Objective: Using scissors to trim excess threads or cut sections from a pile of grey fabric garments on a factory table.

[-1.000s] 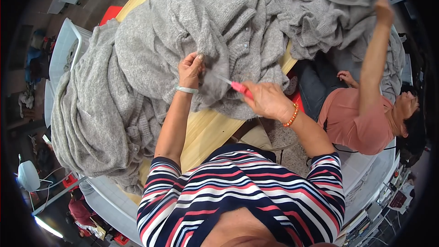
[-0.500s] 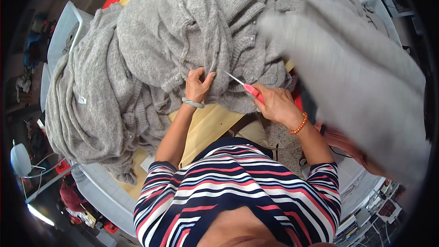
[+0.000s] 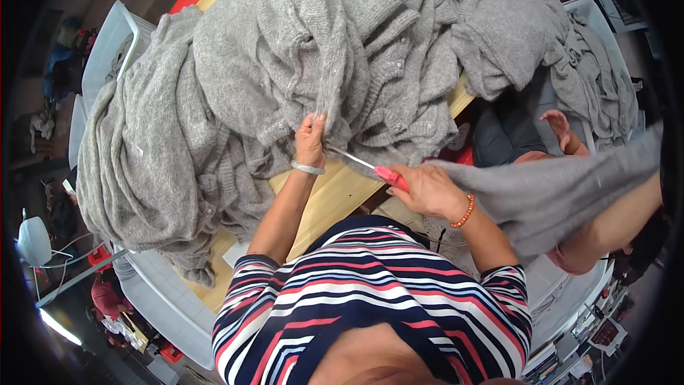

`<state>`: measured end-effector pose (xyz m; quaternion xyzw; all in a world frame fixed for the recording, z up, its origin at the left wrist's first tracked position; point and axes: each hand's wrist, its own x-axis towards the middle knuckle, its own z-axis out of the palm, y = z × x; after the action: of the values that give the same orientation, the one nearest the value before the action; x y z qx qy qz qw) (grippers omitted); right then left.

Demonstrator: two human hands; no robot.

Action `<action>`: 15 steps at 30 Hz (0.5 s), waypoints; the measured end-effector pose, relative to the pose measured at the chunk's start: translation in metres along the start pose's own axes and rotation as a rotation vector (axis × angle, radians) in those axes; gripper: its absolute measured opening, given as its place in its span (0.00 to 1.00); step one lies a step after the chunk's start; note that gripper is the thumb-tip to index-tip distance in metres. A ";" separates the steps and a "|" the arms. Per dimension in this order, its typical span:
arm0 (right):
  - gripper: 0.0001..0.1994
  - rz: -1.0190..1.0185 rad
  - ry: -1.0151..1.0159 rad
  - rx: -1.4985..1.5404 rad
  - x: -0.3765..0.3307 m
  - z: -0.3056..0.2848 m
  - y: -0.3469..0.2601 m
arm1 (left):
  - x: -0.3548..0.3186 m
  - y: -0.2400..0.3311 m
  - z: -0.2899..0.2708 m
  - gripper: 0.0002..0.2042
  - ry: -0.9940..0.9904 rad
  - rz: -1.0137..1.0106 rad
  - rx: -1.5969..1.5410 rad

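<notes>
Grey knitted garments (image 3: 246, 50) lie heaped on the wooden table (image 3: 331, 191); I see left hand (image 3: 310, 144) pinching a knit fold (image 3: 329, 85), right hand (image 3: 431, 192) grasping a red-handled metal tool (image 3: 391, 177); how much is finished, I cannot tell.

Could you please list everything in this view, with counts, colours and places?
Heaped knitted fabric: one pile, grey, across the table
Flat wooden table: one, pale tan, under the pile
Slim metal tool with plastic-looking handle: one, silver and pink, right grip
Open plastic-looking bins: at least three, white, around the table
Blurred loose cloth: one, grey, right
Co-worker in short-sleeved top: one, salmon, right
Person in plain top: one, dark red, lower left
Background clutter: too small to count
Striped knit top: one, navy, white, pink, bottom centre
Left grip: one, pale bangle, pinching fabric
Right grip: one, orange bracelet, on the handle
</notes>
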<state>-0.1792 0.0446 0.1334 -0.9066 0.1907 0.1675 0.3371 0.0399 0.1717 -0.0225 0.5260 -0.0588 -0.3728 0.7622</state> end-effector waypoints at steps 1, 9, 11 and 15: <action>0.18 0.003 0.006 -0.001 0.000 -0.002 0.002 | 0.004 -0.001 -0.007 0.05 0.010 0.049 0.078; 0.17 -0.010 0.263 0.022 0.013 -0.019 0.008 | 0.048 0.057 0.039 0.20 0.095 0.443 0.745; 0.16 -0.003 0.335 0.071 0.017 -0.027 0.001 | 0.080 0.052 0.037 0.20 0.168 0.614 0.821; 0.18 0.069 0.372 0.059 0.027 -0.036 0.003 | 0.091 0.056 0.046 0.13 0.028 0.401 0.736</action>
<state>-0.1507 0.0123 0.1461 -0.9047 0.2854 0.0028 0.3164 0.1107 0.0889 0.0181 0.7462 -0.2791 -0.1639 0.5818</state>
